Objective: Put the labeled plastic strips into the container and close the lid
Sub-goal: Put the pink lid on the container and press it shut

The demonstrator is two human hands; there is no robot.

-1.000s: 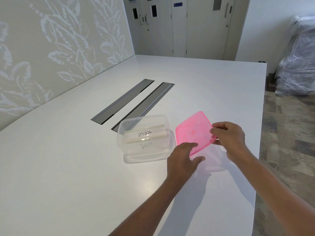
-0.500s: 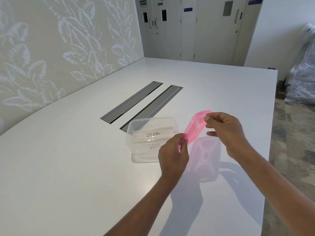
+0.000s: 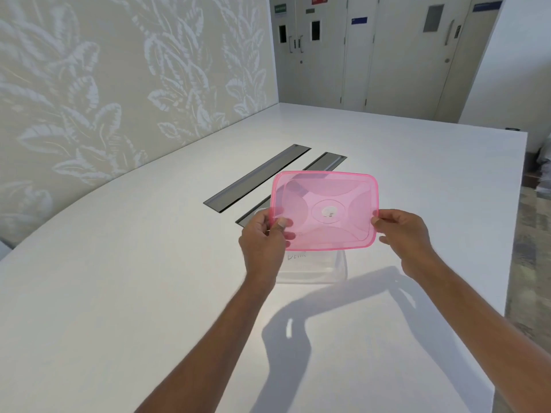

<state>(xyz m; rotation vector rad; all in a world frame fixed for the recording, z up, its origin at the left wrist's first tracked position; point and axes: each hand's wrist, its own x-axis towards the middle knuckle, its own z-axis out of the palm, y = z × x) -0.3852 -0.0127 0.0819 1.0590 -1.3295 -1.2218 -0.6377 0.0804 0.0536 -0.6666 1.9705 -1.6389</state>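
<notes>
A translucent pink lid [image 3: 325,214] hangs in the air above the clear plastic container [image 3: 316,269], tilted with its face towards me. My left hand [image 3: 264,245] pinches the lid's left edge. My right hand [image 3: 402,234] pinches its right edge. The lid and my left hand hide most of the container; only its near wall and part of a labeled strip [image 3: 296,256] inside show below the lid.
Two grey slots [image 3: 256,177] are set into the white table [image 3: 119,278] just beyond the container. A leaf-patterned wall runs along the left. The table's right edge drops to patterned floor. Doors stand at the far end.
The lid has gone from lying beside the container to being held up over it by both hands, turned flat towards me. My left hand took hold of its left edge.
</notes>
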